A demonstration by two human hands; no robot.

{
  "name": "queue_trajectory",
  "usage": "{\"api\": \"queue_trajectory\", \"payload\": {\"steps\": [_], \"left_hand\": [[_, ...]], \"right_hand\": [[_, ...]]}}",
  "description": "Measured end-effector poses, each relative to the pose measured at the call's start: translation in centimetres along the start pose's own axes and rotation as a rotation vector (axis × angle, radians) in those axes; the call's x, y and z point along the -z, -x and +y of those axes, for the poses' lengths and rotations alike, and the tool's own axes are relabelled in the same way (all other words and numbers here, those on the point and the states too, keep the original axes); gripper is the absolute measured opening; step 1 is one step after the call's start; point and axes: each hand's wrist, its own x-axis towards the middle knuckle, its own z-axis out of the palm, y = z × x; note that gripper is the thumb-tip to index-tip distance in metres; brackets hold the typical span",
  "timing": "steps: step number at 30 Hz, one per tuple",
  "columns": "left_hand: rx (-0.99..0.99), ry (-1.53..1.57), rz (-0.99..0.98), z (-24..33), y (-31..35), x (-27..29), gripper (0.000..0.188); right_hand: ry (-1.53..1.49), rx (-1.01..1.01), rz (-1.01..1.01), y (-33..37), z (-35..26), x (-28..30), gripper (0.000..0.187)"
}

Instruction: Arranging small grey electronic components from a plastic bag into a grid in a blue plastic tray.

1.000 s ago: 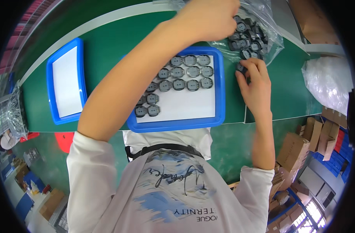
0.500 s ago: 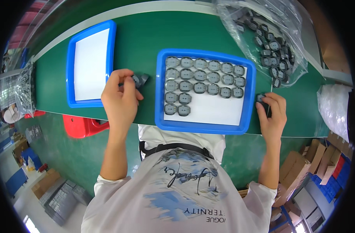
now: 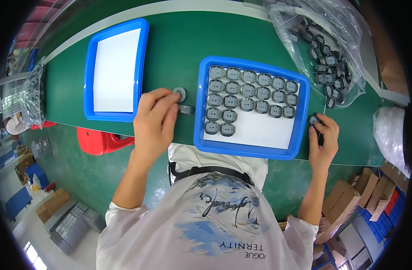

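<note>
My left hand (image 3: 155, 122) is between the two trays, its fingers closed in a pinch at the edge of a small grey ring (image 3: 180, 94). Just below the ring, by the fingertips, lies a short dark grey piece (image 3: 185, 109). To the right of the filled tray, my right hand (image 3: 324, 139) pinches a small dark grey part (image 3: 314, 120) between thumb and fingers. Rows of similar oval grey parts (image 3: 248, 91) stand on white lining in the blue tray (image 3: 198, 108) between my hands. The lining's lower right area is bare.
A second blue tray (image 3: 90, 76) with only white lining is at the left. A clear plastic bag (image 3: 285, 22) of loose grey parts lies at the far right. Below the green table's (image 3: 170, 40) near edge is a red stool (image 3: 95, 141). Cardboard boxes (image 3: 341, 194) stand lower right.
The whole view has shifted, with the trays appearing farther right. The grey ring now shows face-on at my left fingertips, with the dark piece separate below it. My right hand still holds its part.
</note>
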Motion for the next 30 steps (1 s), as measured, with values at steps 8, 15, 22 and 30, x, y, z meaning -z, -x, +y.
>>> {"api": "queue_trajectory", "payload": {"steps": [8,15,22,30], "left_hand": [[-0.12,-0.237,0.047,1.0,-0.6,-0.5,0.025],[-0.037,-0.014,0.243,-0.5,-0.3,-1.7,0.024],[-0.026,-0.099,0.091,0.5,1.1,-1.3,0.027],[-0.299,0.11,0.014,3.6,-0.6,0.7,0.019]], "right_hand": [[0.003,0.004,0.018,-0.1,-0.1,-0.2,0.012],[0.009,-0.008,0.037,0.1,0.2,-0.2,0.012],[0.0,0.039,0.04,0.0,0.2,0.1,0.013],[-0.116,0.233,0.05,-1.6,-5.1,2.2,0.02]]}}
